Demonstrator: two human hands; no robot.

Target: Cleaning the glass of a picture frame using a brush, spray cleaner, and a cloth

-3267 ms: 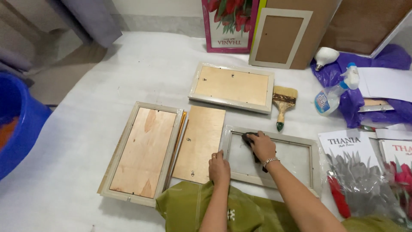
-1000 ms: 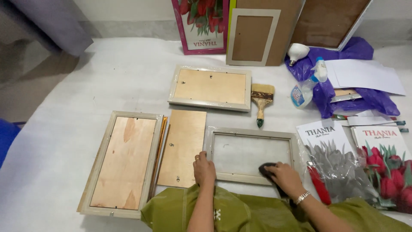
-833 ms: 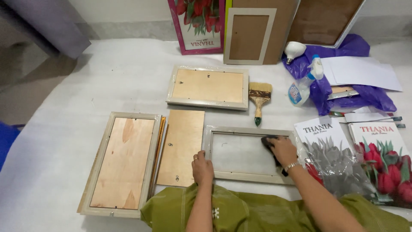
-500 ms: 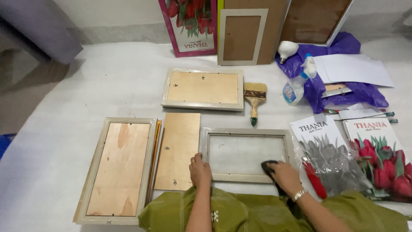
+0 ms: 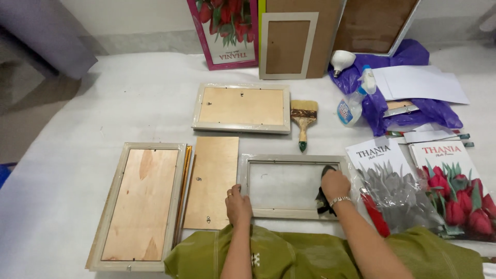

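Note:
A pale empty picture frame [image 5: 292,161] with a glass pane lies face down on the white sheet in front of me. My left hand [image 5: 238,204] presses on its near left corner, fingers curled over the edge. My right hand [image 5: 335,184] holds a dark cloth [image 5: 323,196] against the glass at the frame's right side. A loose wooden backing board [image 5: 212,182] lies just left of the frame.
Two more frames lie back-side up, one at the left [image 5: 137,204] and one beyond [image 5: 242,107]. A paintbrush [image 5: 303,118] and a spray bottle [image 5: 354,101] lie further off. Flower prints [image 5: 448,181] in plastic are at the right. Upright frames [image 5: 287,45] lean against the wall.
My right hand with the cloth has moved back and forth over the glass, now at the right edge. My left hand has stayed on the frame's near left corner. The camera has shifted.

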